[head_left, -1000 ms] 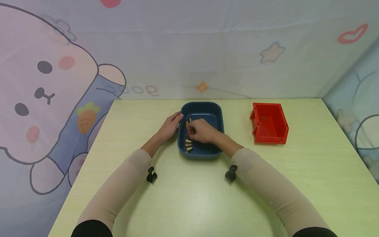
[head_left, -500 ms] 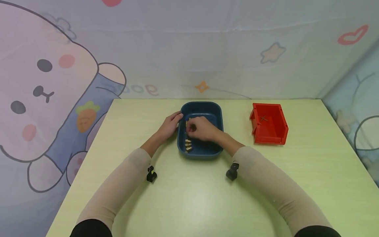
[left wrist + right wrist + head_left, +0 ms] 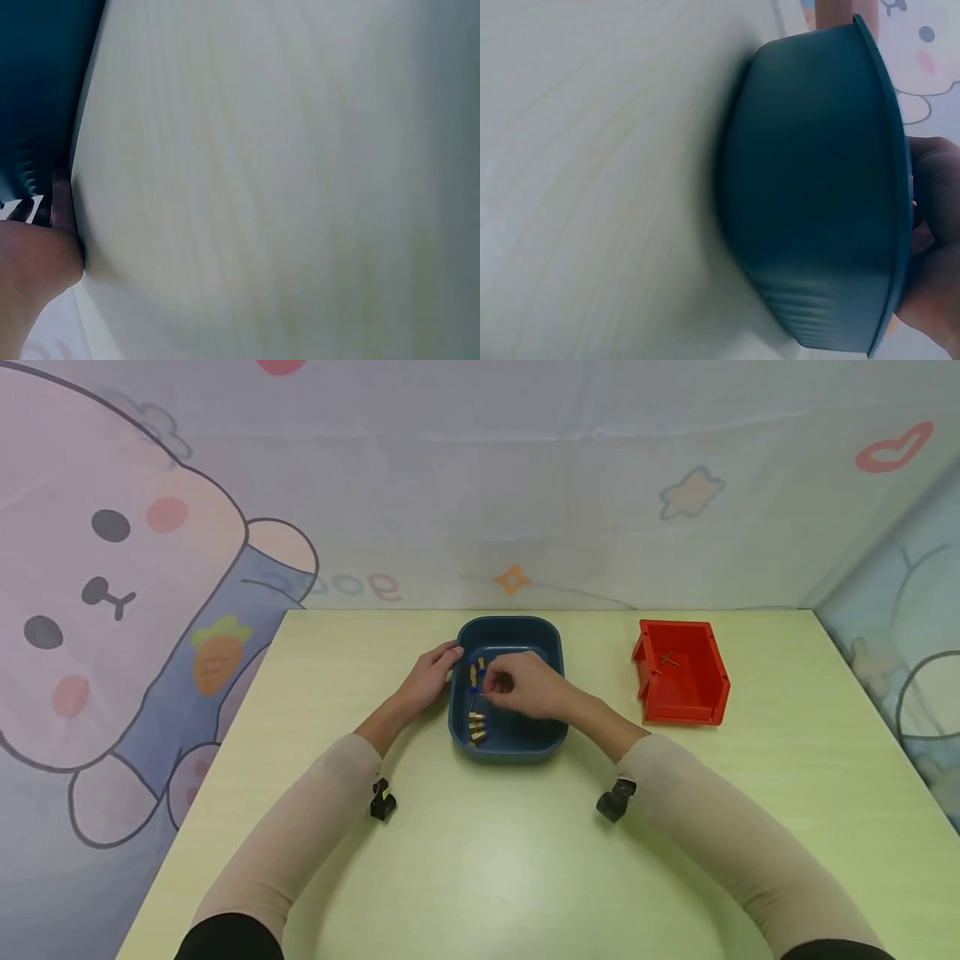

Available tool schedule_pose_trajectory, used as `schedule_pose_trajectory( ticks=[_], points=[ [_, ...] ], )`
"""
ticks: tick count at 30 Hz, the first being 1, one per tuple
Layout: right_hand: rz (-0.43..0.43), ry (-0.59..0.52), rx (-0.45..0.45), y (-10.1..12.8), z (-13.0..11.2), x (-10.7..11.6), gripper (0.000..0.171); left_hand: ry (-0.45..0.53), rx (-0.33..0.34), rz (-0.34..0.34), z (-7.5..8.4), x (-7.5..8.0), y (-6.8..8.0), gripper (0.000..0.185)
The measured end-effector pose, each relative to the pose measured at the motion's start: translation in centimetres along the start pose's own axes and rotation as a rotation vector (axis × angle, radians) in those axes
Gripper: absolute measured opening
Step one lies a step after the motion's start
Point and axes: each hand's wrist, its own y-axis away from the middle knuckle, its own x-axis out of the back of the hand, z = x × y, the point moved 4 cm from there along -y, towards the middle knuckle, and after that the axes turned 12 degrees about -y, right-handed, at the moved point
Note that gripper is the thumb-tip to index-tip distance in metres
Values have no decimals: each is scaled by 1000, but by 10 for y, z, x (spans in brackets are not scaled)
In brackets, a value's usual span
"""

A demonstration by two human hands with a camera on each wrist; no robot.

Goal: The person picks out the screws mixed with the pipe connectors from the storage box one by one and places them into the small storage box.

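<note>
A dark blue plastic tub (image 3: 517,745) stands at the table's far middle. Brass fittings (image 3: 477,727) with bits of blue lie along the inside of its left wall. My left hand (image 3: 429,678) grips the tub's left side, thumb at the rim; the left wrist view has its fingers (image 3: 63,202) against the outer wall. Over the tub's interior, my right hand (image 3: 525,685) pinches a thin, pale screw-like piece (image 3: 483,695), small and partly hidden by the fingers. In the right wrist view the tub's wall (image 3: 817,172) hides most of that hand's work.
To the right stands a red open-front bin (image 3: 684,710) with several thin screws or nails (image 3: 670,660) in it. The pale wooden table (image 3: 480,860) ends at a printed cloth backdrop (image 3: 480,485).
My right hand has lifted away from the left wall and shifted slightly right, uncovering more brass fittings. The right forearm has swung right. The left hand and tub stay put.
</note>
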Motion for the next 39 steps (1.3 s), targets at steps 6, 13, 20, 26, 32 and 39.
schedule_pose_trajectory(
  ticks=[6, 13, 20, 26, 32, 39],
  points=[
    [4, 1, 31, 10, -4, 12, 6, 1, 8, -7, 0, 0, -1, 65],
    [20, 6, 28, 21, -4, 24, 5, 2, 4, -10, 0, 0, 0, 65],
    [17, 9, -4, 31, -2, 33, 6, 5, 8, -7, 0, 0, 0, 63],
    [34, 19, -28, 39, -2, 41, 5, -11, 4, -8, -1, -1, 0, 63],
    [53, 26, -44, 46, -1, 47, 6, -15, 3, -3, -1, 0, -1, 65],
    [74, 6, -56, 53, 1, 50, 6, -8, 1, -6, 0, -1, 1, 63]
  ],
)
